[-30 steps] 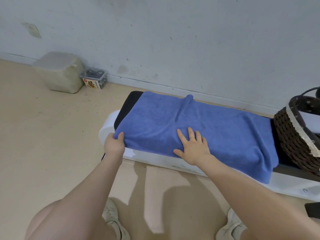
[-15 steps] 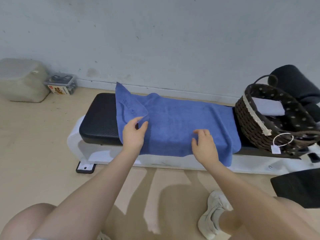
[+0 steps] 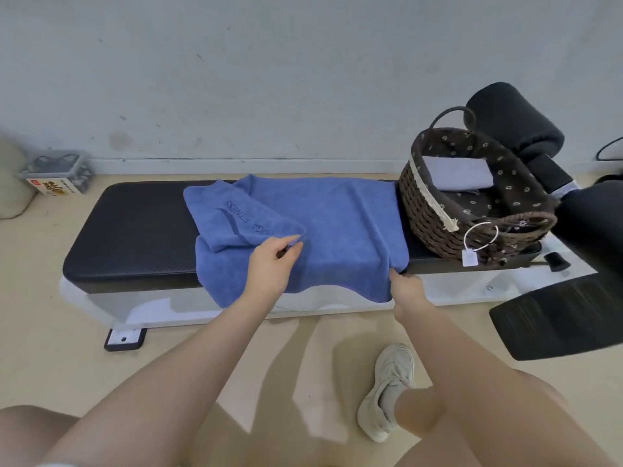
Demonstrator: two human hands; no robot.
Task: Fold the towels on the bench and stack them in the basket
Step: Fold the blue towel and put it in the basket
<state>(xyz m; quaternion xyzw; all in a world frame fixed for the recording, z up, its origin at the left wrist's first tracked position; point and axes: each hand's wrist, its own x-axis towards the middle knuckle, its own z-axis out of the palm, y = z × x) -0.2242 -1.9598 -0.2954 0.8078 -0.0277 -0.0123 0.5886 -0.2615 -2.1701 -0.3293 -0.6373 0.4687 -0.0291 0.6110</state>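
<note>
On the bench (image 3: pixel 135 230), blue towel (image 3: pixel 337 224) half-folded (lettering showing); left hand (image 3: pixel 269 267) and right hand (image 3: pixel 406 288) pinch its corners.

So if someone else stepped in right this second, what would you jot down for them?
Left hand pinches the blue towel by a corner, its left end lifted and part folded over.
Right hand grips the towel's near right corner at the bench edge.
Done: one grey folded towel lies in the basket.
Left: finish folding the blue towel, stack it in the basket.
</note>
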